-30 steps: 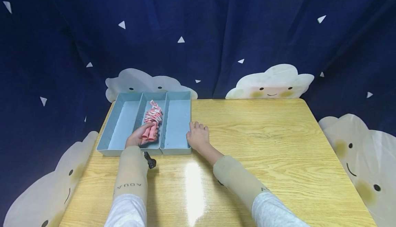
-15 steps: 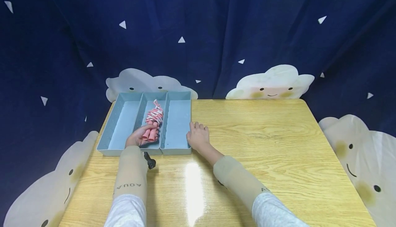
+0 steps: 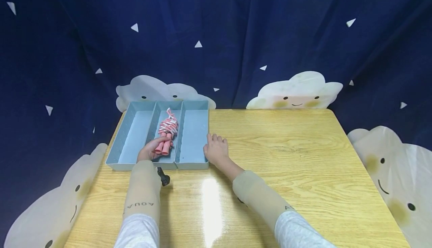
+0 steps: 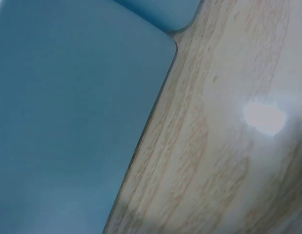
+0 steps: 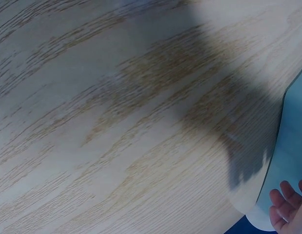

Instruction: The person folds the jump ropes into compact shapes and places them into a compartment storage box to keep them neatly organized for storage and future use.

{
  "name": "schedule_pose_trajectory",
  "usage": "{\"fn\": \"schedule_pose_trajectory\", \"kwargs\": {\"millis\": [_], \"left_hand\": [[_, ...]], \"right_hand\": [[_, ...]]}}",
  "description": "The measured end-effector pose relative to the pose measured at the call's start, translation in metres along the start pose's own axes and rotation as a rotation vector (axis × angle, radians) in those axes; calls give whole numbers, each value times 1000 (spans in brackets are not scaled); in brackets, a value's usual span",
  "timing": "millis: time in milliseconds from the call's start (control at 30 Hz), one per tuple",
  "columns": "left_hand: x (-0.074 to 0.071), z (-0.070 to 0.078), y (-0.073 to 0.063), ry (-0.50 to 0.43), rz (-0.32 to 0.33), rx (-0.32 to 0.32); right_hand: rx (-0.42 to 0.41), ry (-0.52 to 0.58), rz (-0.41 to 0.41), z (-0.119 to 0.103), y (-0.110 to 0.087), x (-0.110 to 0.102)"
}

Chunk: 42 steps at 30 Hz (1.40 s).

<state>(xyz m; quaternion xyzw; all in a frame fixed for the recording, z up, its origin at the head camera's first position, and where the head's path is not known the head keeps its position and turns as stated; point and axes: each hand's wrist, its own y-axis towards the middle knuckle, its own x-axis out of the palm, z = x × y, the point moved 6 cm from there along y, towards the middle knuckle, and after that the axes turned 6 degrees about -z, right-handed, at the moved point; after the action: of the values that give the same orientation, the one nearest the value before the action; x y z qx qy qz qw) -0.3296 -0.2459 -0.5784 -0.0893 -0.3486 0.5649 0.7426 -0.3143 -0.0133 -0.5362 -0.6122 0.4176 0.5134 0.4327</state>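
Note:
A jump rope point(image 3: 167, 126) with pink handles and a pink-and-white beaded cord lies bundled in the middle blue bin point(image 3: 164, 165). My left hand point(image 3: 150, 150) reaches into that bin and holds the two handles, thumb across them and fingers partly hidden beneath. The left wrist view shows only the bin's outer wall point(image 4: 77, 122) and the wooden table. My right hand point(image 3: 216, 149) rests at the right-hand wall of the right bin point(image 3: 192, 135), fingers loosely bent and holding nothing. Its fingers point(image 5: 286, 197) show beside the blue wall in the right wrist view.
Another blue bin point(image 3: 135, 139) stands on the left, side by side with the other two. All sit at the back left of the wooden table point(image 3: 297, 173). Behind hangs a dark blue curtain point(image 3: 222, 23) with cloud prints along the table's edges.
The beaded cord has settled slightly to the right in the middle bin. Fewer left fingertips show beside the handles now. My right hand has stayed in place.

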Motion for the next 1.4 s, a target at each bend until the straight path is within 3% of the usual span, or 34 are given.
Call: {"fn": "schedule_pose_trajectory", "kwargs": {"millis": [167, 400, 900, 1100, 1267, 1400], "left_hand": [[-6, 1, -2, 91, 87, 19], [-10, 1, -6, 287, 240, 0], [-5, 4, -17, 636, 458, -22], [-2, 6, -22, 690, 525, -11], [-12, 3, -11, 726, 543, 14], [-14, 2, -8, 740, 546, -8]], "right_hand": [[-4, 2, 0, 0, 0, 0], [-7, 9, 10, 0, 0, 1], [-4, -2, 16, 0, 0, 1], [-2, -1, 15, 0, 0, 1], [-2, 1, 6, 0, 0, 1], [-3, 0, 9, -1, 0, 1]]}}
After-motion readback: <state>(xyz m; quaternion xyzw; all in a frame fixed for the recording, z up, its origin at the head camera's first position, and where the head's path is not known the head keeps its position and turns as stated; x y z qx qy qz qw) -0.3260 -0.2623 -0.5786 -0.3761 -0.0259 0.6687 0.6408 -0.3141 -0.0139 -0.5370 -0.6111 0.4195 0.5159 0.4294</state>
